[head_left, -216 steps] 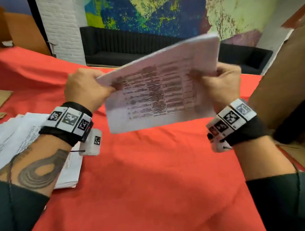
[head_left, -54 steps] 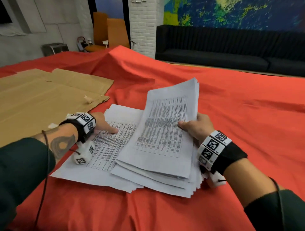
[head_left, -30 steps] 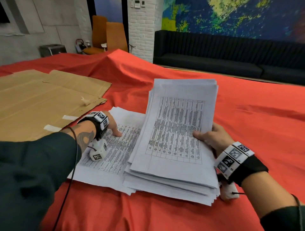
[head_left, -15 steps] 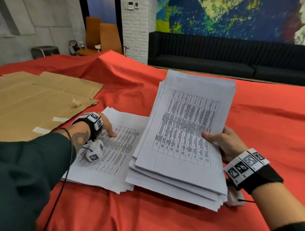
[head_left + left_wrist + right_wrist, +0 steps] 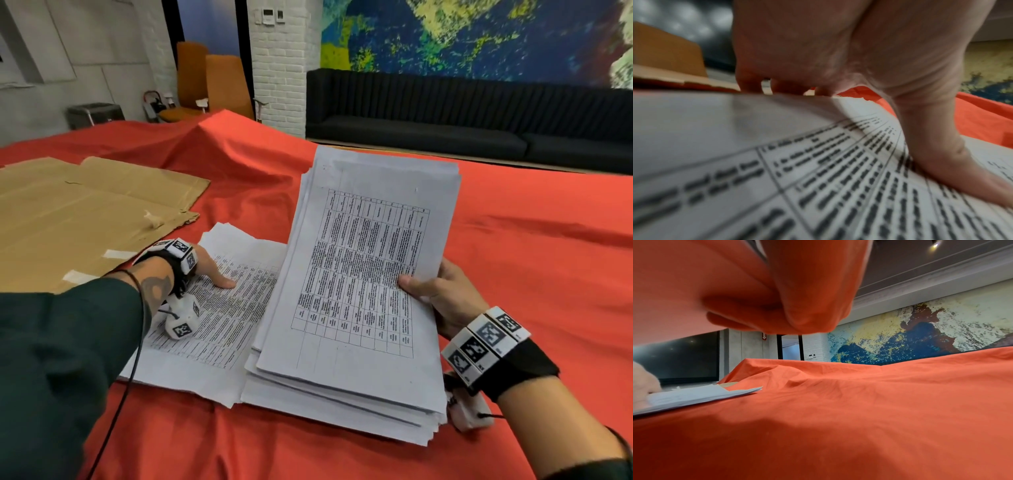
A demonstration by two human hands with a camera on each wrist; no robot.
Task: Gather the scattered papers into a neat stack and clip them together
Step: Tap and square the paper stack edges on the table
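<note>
Now paper stack [image 5: 359,274] in right hand [image 5: 448,298]

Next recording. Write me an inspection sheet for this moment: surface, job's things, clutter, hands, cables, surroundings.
Surface: red cloth covers the table, wrinkled.
Job's things: raised stack of printed sheets, its right side lifted and its edges uneven. It overlaps the flat papers lying on the cloth. No clip seen.
Clutter: flattened cardboard with tape strips, at the far left.
Hands: left hand holds the flat papers at their left edge, thumb on top, fingers past the edge. Right hand grips the raised stack, thumb on top.
Cables: thin black cable runs from the left wrist along the sleeve.
Surroundings: black sofa, mural, orange chairs.
</note>
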